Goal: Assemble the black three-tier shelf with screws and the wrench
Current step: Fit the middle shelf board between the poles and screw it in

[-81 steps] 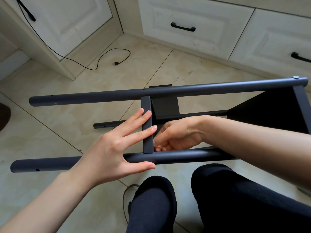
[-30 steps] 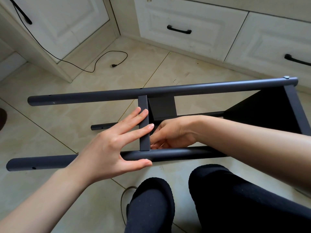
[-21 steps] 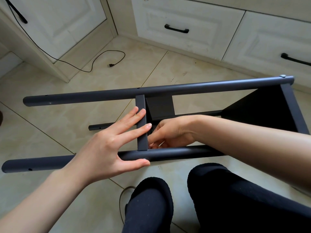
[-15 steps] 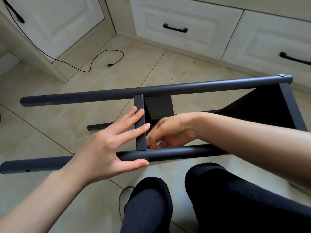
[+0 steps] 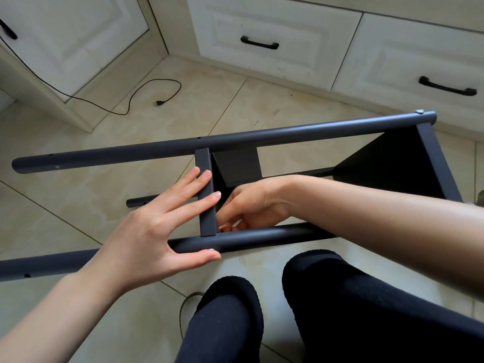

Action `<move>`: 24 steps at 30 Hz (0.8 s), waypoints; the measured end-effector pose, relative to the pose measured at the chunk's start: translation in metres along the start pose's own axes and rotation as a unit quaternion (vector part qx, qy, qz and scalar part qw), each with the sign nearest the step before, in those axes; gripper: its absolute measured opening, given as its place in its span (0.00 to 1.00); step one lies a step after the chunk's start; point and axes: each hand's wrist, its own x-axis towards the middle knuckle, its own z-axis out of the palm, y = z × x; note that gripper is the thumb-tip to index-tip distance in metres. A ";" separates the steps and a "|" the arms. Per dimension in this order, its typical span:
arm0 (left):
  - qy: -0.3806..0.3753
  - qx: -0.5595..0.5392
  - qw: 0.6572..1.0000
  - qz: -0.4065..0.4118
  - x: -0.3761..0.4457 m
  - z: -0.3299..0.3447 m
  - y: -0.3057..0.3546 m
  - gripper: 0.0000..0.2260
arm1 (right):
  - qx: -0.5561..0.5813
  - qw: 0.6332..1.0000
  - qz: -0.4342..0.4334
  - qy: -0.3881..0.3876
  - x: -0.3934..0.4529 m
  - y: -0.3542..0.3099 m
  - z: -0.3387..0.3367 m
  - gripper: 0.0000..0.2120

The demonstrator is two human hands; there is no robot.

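Bracing shelf panel (image 5: 208, 195), left hand (image 5: 157, 231) flat

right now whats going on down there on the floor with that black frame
A person sits on the tiled floor putting together a black shelf frame lying on its side. The left hand presses straight fingers against the middle shelf's edge, thumb under the near pole. The right hand reaches behind that edge, fingers curled at the joint; what it holds is hidden. One screw sits at the far pole's end.
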 end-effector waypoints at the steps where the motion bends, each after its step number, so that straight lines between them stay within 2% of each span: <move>1: 0.000 0.002 1.000 0.001 0.000 0.000 0.000 0.34 | -0.006 1.000 0.000 0.006 0.001 0.001 0.001 0.04; 8: 0.000 0.007 1.000 -0.008 0.000 0.000 0.003 0.34 | 0.043 0.999 -0.013 -0.023 -0.002 -0.001 -0.006 0.07; 14: 0.001 -0.003 1.000 -0.007 0.000 0.000 0.002 0.34 | -0.013 1.000 0.014 -0.008 0.004 0.002 -0.002 0.07; 18: 0.003 0.000 1.000 -0.004 0.001 0.001 0.001 0.34 | 0.043 0.999 0.013 -0.022 0.001 -0.001 -0.006 0.07; 24: 0.003 -0.003 1.000 -0.002 0.003 0.000 0.001 0.34 | -0.021 1.000 0.012 -0.003 0.004 0.000 -0.005 0.09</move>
